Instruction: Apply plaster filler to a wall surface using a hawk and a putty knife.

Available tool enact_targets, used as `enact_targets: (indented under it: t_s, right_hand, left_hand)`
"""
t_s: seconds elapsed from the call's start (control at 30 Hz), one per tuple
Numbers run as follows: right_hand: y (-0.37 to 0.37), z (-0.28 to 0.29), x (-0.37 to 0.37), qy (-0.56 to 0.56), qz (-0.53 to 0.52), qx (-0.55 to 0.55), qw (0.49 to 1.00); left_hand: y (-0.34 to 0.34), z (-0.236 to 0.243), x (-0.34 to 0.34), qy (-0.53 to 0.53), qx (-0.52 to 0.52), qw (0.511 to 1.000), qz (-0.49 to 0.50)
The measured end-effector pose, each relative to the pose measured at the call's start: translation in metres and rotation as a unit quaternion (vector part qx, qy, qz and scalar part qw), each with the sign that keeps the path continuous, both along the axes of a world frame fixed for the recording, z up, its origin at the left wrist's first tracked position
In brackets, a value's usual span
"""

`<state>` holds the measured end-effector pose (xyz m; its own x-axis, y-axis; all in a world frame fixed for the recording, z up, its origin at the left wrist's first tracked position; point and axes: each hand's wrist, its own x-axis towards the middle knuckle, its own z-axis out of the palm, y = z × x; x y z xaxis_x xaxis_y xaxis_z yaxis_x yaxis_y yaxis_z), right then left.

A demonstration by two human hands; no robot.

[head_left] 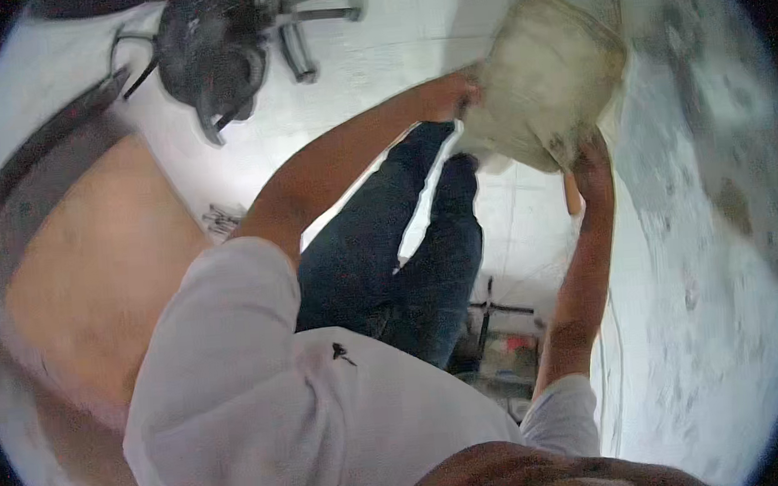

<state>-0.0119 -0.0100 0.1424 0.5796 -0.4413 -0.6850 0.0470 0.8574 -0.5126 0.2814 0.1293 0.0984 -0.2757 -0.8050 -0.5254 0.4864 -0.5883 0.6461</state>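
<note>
Out in front of me, at the upper right, I hold up a beige squarish thing (550, 79) with rounded corners and a stained surface. It is blurred, so its exact kind is unclear. My left hand (467, 92) grips its left edge, with the fingers partly hidden behind it. At its lower right corner my right hand (591, 168) has hold of it, close to a bunched or pointed bit of the edge. One finger of that hand points downward below the thing.
A stained, pale wall (707, 218) runs along my right side. To the left stands a table with a tan top (99, 275). A black swivel chair (210, 61) is at the upper left on the white floor (401, 50). Behind my legs sits a dark wheeled base (495, 312).
</note>
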Motion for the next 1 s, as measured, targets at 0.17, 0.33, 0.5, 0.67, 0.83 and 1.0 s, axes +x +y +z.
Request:
enact_targets:
  t_s: [0.17,0.33,0.5,0.67,0.83,1.0]
  right_hand:
    - [0.006,-0.019,-0.002,0.008,0.049,-0.037,0.998]
    - [0.019,-0.022,-0.011,0.08,0.094,-0.122,0.985]
    - [0.035,-0.021,-0.021,0.047,-0.027,-0.016,0.998]
    - [0.045,-0.005,-0.037,0.091,0.075,-0.18,0.977]
    - [0.052,0.027,-0.028,0.122,0.005,-0.065,0.99]
    - [0.072,0.043,-0.021,0.153,0.027,-0.137,0.978]
  left_hand:
    - [0.016,0.052,0.071,-0.405,-0.045,0.912,-0.053]
    - [0.121,0.133,0.283,-0.908,0.089,0.405,-0.062]
    - [0.267,0.086,0.391,-0.679,0.192,0.697,0.125]
    - [0.276,0.081,0.34,-0.655,0.275,0.669,0.217]
    - [0.249,0.1,0.294,-0.66,0.276,0.652,0.251]
    - [0.25,0.068,0.257,-0.683,0.387,0.577,0.227]
